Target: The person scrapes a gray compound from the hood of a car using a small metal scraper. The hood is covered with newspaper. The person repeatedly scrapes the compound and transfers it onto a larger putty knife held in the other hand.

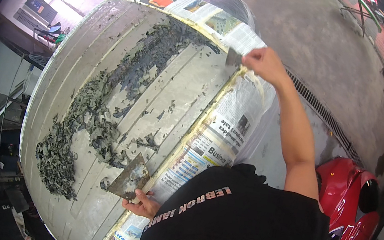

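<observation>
Below, a pale panel point(184, 86) edged with newspaper point(223, 129) is lying strewn with dark flakes point(93, 100); my left hand point(141, 205) is clasping a metal plate point(131, 178) over it, fingers partly hidden; my right hand point(264, 64) is pinching a scraper point(233, 57), its held end covered.

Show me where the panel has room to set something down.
On the panel, two patches look mostly bare: the left strip, between flakes and edge; the lower end, between flakes and newspaper. Crowded: the middle, under flakes; by the left hand and plate; by the right hand and scraper.
</observation>
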Available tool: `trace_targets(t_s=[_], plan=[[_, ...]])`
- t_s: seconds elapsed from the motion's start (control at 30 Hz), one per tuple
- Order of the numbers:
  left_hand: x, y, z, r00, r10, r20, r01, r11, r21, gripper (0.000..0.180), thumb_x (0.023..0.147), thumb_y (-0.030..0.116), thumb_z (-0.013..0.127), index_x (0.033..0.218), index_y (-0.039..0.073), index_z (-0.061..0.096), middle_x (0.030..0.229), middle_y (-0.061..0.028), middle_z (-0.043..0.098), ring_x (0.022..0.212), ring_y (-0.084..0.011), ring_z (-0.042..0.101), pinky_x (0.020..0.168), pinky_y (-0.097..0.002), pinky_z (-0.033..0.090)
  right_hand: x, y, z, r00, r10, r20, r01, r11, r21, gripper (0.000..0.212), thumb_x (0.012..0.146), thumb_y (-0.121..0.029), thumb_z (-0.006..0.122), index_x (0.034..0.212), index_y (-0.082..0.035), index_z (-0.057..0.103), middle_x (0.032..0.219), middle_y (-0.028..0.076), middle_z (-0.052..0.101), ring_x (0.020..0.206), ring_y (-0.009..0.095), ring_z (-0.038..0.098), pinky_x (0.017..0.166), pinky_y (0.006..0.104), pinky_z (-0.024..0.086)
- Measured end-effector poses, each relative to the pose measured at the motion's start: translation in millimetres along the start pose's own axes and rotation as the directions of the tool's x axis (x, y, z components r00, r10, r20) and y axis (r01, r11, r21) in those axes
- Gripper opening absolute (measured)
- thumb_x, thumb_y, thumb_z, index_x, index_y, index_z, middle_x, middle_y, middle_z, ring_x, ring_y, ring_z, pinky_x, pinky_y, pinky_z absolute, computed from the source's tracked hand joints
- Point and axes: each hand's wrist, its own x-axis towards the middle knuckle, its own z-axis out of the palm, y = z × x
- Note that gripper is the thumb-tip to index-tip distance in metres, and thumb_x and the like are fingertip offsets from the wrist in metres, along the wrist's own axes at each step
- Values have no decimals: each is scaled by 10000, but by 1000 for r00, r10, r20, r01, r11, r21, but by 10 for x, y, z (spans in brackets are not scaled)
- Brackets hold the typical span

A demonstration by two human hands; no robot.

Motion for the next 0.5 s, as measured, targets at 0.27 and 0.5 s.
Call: trace_targets(t_s=[0.27,0.5], plan=[[36,-95,-52,999,30,-12,-31,999,-28,398,970,168,698,1205,73,392,988,-131,632,667,-157,602,475,-269,476,57,77,-126,995,72,-68,-87,965,-248,343,807,-268,694,1010,2,754,929,219,738,904,344,713,847,412,539],[97,-111,-197,989,-15,149,11,1000,26,439,1017,194,614,1251,36,277,1027,-232,631,659,-204,610,559,-296,526,80,-146,-53,999,37,-29,-46,892,-449,295,773,-172,702,1038,-57,764,1007,209,740,982,367,703,878,447,550]])
